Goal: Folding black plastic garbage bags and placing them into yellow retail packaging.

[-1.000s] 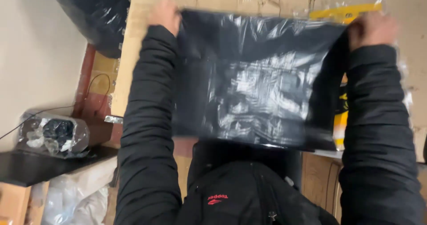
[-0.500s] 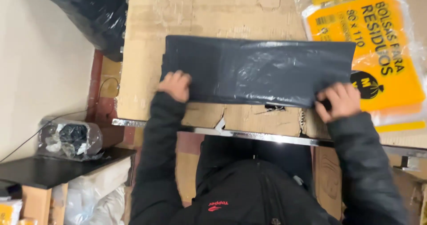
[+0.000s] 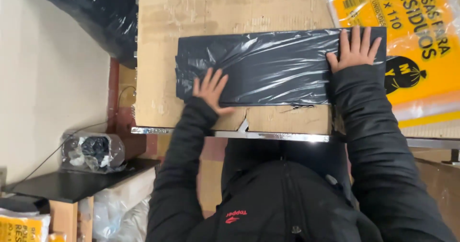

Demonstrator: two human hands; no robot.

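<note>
One folded black plastic bag (image 3: 275,67), a glossy flat rectangle with creased highlights, lies lengthwise across the brown cardboard sheet (image 3: 163,41) that covers the surface. Both hands press down on it with nothing gripped. The left hand (image 3: 211,91) lies on the bag's lower left part, close to its near edge, fingers (image 3: 207,78) spread wide and flat, the thumb pointing off toward the cardboard. The right hand (image 3: 354,50) lies on the bag's right end, fingers (image 3: 355,35) also wide apart and flat, reaching up to the bag's far edge. Both arms wear black padded jacket sleeves (image 3: 184,146). The bag's left end is bunched and wrinkled, while the middle lies smooth. Just beside the bag's right end, partly under it, sits a yellow printed pack of bags in clear wrap (image 3: 426,55), running off the right edge of the view. A metal strip (image 3: 268,135) edges the near side of the surface. At upper left a large crumpled black plastic sack (image 3: 91,17) hangs past the cardboard's corner. Lower left, well apart, a clear-wrapped bundle (image 3: 91,151) rests on a dark low shelf (image 3: 72,182).
</note>
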